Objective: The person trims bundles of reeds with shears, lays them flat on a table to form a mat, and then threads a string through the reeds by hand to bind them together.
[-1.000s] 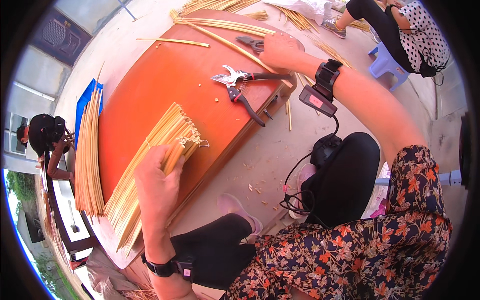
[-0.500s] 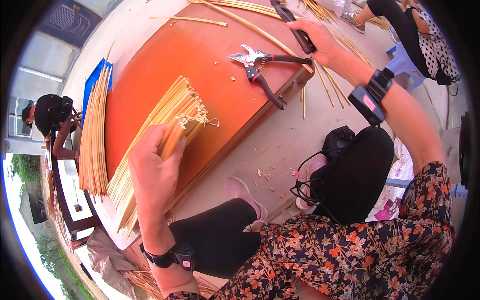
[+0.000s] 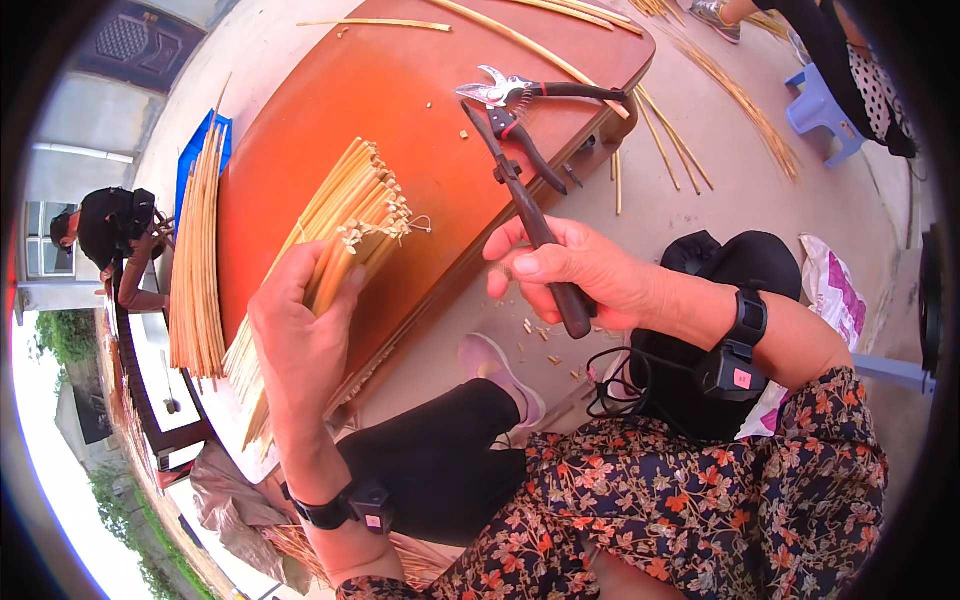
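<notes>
My left hand (image 3: 298,325) is closed round a bundle of thin yellowish cane sticks (image 3: 345,205), gripping it near its cut ends. A thin wire loop (image 3: 421,224) sticks out beside those ends. My right hand (image 3: 590,275) is wrapped round the handles of dark, worn pliers (image 3: 527,207), off the table's near edge. Their tip points up and left, towards the pruning shears (image 3: 575,91). Those shears lie on the orange table (image 3: 310,110) with blades apart and black-and-red handles. Both sets of sticks on the left lean across the table's side.
A second stick bundle (image 3: 196,270) stands by a blue container (image 3: 222,138) at left. Loose sticks lie on the table's far side and the floor. A person (image 3: 118,225) is at far left, another (image 3: 868,90) at upper right near a blue stool (image 3: 828,115). Cut scraps litter the floor.
My right hand has come down and left from the upper right with the pliers, whose tip now reaches beside the shears. My left hand keeps the bundle almost still.
</notes>
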The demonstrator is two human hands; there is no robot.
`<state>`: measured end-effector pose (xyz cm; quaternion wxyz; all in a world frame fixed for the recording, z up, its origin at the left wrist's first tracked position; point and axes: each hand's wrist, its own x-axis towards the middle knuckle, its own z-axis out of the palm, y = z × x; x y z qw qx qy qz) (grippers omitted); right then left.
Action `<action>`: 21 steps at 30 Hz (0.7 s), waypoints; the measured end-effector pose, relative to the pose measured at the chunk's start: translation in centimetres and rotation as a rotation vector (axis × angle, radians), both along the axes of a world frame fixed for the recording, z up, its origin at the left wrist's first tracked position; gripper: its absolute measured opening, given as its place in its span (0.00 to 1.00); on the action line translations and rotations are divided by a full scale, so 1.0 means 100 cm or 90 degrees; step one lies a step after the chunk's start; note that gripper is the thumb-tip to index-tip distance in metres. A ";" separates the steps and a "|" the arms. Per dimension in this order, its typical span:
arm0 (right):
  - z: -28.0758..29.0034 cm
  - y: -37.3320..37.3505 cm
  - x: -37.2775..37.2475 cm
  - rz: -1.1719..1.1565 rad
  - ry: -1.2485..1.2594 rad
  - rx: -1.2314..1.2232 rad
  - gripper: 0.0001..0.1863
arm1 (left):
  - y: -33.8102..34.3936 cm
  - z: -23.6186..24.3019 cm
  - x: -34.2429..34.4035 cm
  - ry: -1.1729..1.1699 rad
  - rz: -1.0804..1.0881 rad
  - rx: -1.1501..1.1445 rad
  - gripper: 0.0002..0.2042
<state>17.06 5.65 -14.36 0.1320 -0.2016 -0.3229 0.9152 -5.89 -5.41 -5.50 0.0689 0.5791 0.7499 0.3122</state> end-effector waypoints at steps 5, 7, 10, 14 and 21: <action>-0.004 -0.002 0.000 0.013 -0.033 0.126 0.30 | -0.001 -0.007 0.002 -0.004 0.002 -0.017 0.09; -0.015 -0.001 -0.001 0.014 -0.015 0.082 0.28 | 0.000 -0.009 0.003 -0.005 0.006 -0.040 0.09; -0.020 0.005 -0.003 0.014 0.011 -0.004 0.24 | 0.002 -0.015 0.005 -0.008 0.012 -0.064 0.09; -0.028 0.009 -0.002 0.032 0.049 -0.043 0.18 | 0.008 -0.031 0.006 0.026 -0.024 -0.046 0.10; -0.021 0.006 -0.003 -0.002 0.075 -0.026 0.20 | 0.014 -0.053 -0.001 0.057 -0.014 -0.108 0.11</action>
